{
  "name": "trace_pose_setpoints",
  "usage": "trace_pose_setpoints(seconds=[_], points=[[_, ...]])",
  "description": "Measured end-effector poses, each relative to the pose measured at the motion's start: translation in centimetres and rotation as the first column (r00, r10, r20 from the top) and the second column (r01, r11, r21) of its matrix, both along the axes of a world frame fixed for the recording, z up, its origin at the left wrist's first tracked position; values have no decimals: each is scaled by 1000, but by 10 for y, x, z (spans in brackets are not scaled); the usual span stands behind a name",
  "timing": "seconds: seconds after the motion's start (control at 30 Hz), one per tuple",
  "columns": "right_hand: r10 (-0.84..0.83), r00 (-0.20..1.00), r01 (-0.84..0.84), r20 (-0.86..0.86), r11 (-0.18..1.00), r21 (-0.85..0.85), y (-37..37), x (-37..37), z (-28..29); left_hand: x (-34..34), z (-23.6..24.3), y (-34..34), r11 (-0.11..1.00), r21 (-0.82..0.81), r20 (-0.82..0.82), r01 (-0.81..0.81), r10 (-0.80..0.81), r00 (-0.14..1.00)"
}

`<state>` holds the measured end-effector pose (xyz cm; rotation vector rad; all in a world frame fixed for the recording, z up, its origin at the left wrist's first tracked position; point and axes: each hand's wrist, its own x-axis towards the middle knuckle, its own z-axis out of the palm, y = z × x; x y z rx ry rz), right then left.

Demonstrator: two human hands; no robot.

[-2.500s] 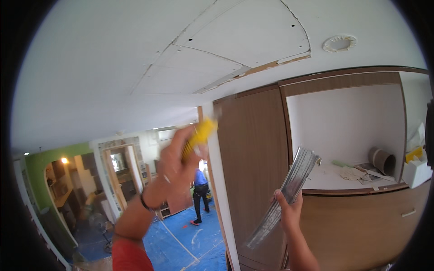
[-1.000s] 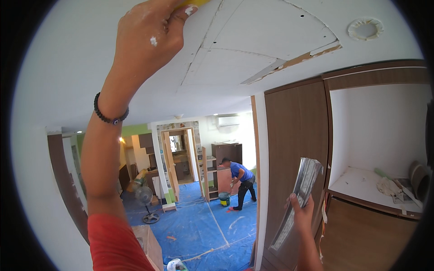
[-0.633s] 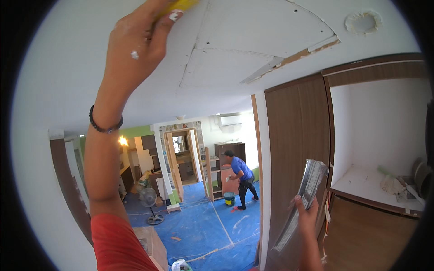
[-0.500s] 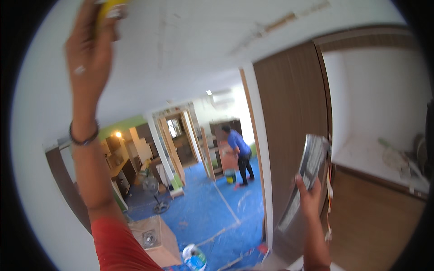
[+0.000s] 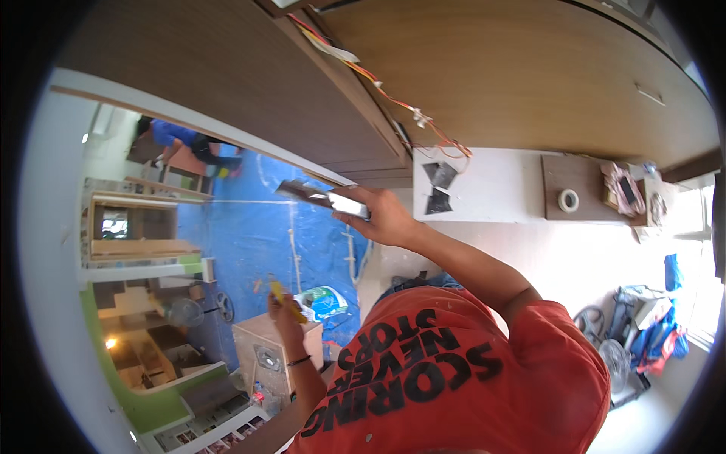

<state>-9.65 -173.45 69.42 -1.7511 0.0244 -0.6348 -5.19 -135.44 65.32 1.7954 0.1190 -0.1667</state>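
Note:
My right hand point(image 5: 387, 218) is closed on a long, shiny metal mud pan point(image 5: 304, 192), its far end pointing left over the blue floor sheeting. Lower down, my left hand point(image 5: 286, 318), with a dark bracelet at the wrist, grips a slim yellow tool point(image 5: 277, 289). The working end of that tool is too small to make out. Just beyond the left hand are a wooden box point(image 5: 261, 359) and a white, blue and green bag or bucket point(image 5: 325, 301).
Brown cabinet panels point(image 5: 249, 83) run overhead, with loose orange and red wires point(image 5: 412, 113) hanging along them. A tape roll point(image 5: 568, 200) lies on a brown board. A person in blue point(image 5: 178, 135) bends over at the far left. A fan point(image 5: 616, 363) stands at the right.
My view has swung down and tilted. My left hand has come down from the ceiling with the yellow tool. My right hand still holds the mud pan, now lying nearly level.

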Motion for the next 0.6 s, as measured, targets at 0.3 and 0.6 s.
trace_pose_setpoints(seconds=[0.3, 0.6], points=[[-533, 787, 589, -312, 495, 639, -51, -52, -145, -46, -76, -104, 931, 119, -270, 346, -305, 913], [-643, 473, 772, -602, -26, 635, -52, -96, -249, 17, -184, -168, 437, 321, -90, 841, -869, 486]])
